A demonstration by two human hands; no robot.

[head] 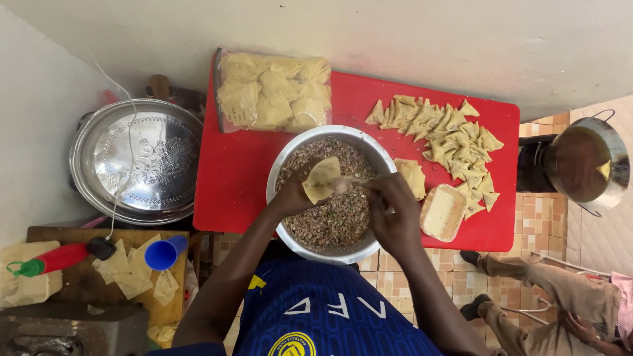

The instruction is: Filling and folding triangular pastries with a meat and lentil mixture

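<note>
Two hands meet over a metal bowl [288, 155] of minced filling: left hand [295, 192], fingers curled, grips a folded pastry cone [321, 179]; right hand [390, 206], wrist bent, pinches a spoon [348, 181] at the cone's mouth.

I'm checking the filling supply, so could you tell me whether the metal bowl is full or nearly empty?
Fairly full: the metal bowl shows minced filling spread across its whole width, no bare bottom visible.
</note>
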